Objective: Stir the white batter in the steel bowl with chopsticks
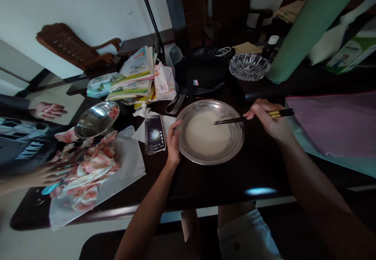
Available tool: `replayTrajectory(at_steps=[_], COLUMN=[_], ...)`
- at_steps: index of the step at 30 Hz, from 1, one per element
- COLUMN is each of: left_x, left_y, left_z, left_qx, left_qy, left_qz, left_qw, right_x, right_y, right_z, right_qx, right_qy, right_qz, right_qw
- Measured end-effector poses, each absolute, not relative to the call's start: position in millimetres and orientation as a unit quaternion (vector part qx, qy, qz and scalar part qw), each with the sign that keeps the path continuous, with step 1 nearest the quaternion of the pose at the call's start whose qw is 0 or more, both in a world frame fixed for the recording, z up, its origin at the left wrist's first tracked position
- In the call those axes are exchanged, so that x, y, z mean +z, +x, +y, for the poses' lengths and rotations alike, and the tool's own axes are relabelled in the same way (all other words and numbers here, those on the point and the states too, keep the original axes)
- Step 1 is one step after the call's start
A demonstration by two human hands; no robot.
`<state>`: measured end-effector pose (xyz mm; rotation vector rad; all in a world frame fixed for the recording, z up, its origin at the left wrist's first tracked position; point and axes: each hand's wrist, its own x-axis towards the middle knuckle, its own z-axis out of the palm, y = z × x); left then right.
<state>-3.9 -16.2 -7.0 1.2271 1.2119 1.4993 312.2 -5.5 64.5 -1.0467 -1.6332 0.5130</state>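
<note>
Since the mixing bowl (pixel 210 160) looks like thin metal, I'd rate it light by itself; the pale liquid (pixel 207 140) is most of the load. Clock = bowl seen from the wearer's seat, 12 away from the body.

Position: bowl flat on the dark table (pixel 205 185), straight ahead of the wearer. Liquid fills the bottom, bare wall all round, so some freeboard before slop.

Left hand (pixel 174 144): on the rim at 9, fingers curled to it, holding the bowl. Right hand (pixel 266 117): out past 3, narrow grip well back on the dark chopsticks (pixel 232 121), gold-banded ends sticking out behind. Tips reach in over the rim near 3 and end by bowl centre; can't tell if they're dipped.

Handling: wall should be stiff, not fragile. Smooth metal, probably slick if wet. Free liquid will shift on any tilt. Best hold is the wide flared rim: one side is OK for steadying, 9 and 3 together for a lift, kept level. Chopsticks look light, rigid; thin, so expect roll in wet fingers. Pinch the dry rear half.

Clearance: phone (pixel 157 133) just beside the left hand at 9, spill risk. Raw meat (pixel 96 164) on a plastic sheet (pixel 133 162) towards 8, well apart.
</note>
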Motion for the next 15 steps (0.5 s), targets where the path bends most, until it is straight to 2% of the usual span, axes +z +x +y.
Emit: replayTrajectory(at_steps=[3,7,11,15], left_x=[-6,-4,-4,-3], left_y=[-5,-6,-4,-3], left_z=[-17,-17,-17,-17], left_qx=[0.587,0.583,0.589,0.592], left_qy=[0.499,0.506,0.490,0.487], left_qz=[0.489,0.492,0.488,0.479], left_qw=[0.409,0.402,0.417,0.428], right_x=[66,69,68,65], right_y=[319,313,296,291], right_z=[-8,-10,-10,-7], right_qx=[0.291,0.358,0.320,0.260], right_qy=[-0.421,-0.390,-0.354,-0.374], right_qz=[-0.633,-0.667,-0.757,-0.782], right_qw=[0.581,0.524,0.446,0.426])
